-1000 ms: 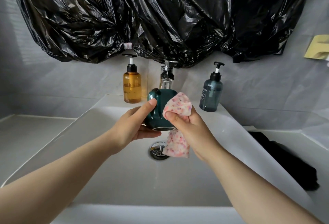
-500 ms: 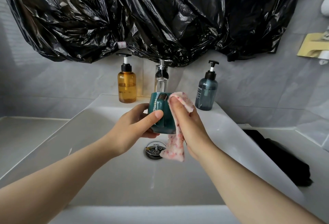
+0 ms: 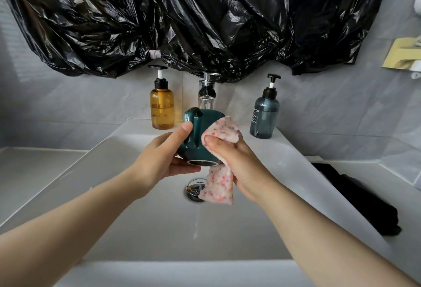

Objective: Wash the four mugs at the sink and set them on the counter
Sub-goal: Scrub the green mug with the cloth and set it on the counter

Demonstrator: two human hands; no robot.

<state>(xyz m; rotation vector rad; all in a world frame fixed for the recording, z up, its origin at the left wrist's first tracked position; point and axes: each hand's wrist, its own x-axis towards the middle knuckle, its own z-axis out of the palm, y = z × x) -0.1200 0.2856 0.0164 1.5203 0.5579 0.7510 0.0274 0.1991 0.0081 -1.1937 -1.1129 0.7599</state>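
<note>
Head: mug [image 3: 208,117] in left hand [image 3: 164,161]; cloth [image 3: 222,130] against it

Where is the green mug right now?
In the middle of the head view, the green mug is held above the sink drain, just in front of the faucet, between the left hand and the pink cloth in the right hand.

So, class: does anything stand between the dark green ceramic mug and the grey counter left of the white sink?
Nothing visible does. The dark green ceramic mug, gripped by the left hand, hangs over the white sink; only that sink's raised rim separates it from the grey counter.
</note>
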